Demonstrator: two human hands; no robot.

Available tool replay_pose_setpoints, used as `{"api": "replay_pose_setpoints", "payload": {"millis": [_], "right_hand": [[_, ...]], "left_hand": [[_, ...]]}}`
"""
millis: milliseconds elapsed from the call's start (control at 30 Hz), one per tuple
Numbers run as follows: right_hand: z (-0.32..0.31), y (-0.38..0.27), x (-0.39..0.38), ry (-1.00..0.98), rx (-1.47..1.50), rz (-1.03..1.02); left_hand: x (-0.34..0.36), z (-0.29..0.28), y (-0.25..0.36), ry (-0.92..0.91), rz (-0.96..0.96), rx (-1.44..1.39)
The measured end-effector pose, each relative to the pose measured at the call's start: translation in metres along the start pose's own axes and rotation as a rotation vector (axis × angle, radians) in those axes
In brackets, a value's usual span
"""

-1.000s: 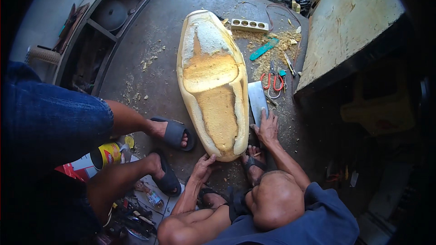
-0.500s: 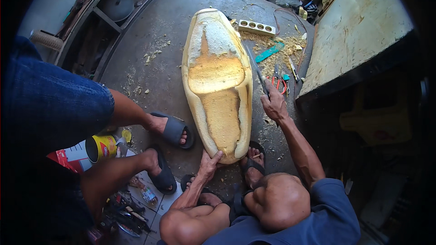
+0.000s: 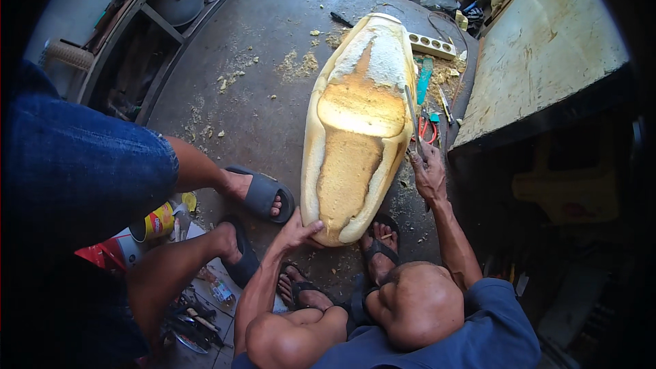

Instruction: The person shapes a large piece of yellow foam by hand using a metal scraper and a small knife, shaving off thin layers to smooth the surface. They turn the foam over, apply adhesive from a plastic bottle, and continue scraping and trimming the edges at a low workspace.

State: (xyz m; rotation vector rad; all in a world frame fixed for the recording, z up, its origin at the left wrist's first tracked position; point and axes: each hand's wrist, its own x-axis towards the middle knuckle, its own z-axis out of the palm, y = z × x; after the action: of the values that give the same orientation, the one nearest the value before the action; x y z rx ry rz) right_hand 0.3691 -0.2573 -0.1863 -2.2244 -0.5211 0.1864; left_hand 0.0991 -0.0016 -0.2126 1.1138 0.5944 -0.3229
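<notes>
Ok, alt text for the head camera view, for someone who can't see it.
A crouching person presses one hand on the near end of a long yellow foam cushion on the floor, the other hand holding a thin blade at its right edge. Foam crumbs and a power strip lie nearby; the wearer's sandalled feet stand at left.

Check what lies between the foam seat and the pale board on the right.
Head view: red-handled cutters, a teal tool, foam crumbs and a co-worker's hand.
</notes>
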Motion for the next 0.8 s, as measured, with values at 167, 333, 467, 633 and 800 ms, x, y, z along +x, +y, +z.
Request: {"api": "replay_pose_setpoints", "payload": {"millis": [167,333,467,633,800], "right_hand": [[0.001,-0.001,0.013,0.002,0.004,-0.038],[0.019,-0.002,0.004,0.012,0.088,-0.032],[0.047,-0.012,0.025,-0.037,-0.022,-0.194],[0.09,-0.049,0.095,-0.067,-0.198,-0.371],[0.088,-0.025,0.071,-0.056,-0.308,-0.49]], "left_hand": [[0.038,-0.051,0.086,0.304,0.066,0.233],[0.083,-0.09,0.137,1.114,0.21,0.933],[0.128,-0.046,0.16,1.096,0.479,1.171],[0.204,-0.025,0.179,0.94,0.453,1.279],[0.219,-0.033,0.168,1.001,0.236,1.445]]}}
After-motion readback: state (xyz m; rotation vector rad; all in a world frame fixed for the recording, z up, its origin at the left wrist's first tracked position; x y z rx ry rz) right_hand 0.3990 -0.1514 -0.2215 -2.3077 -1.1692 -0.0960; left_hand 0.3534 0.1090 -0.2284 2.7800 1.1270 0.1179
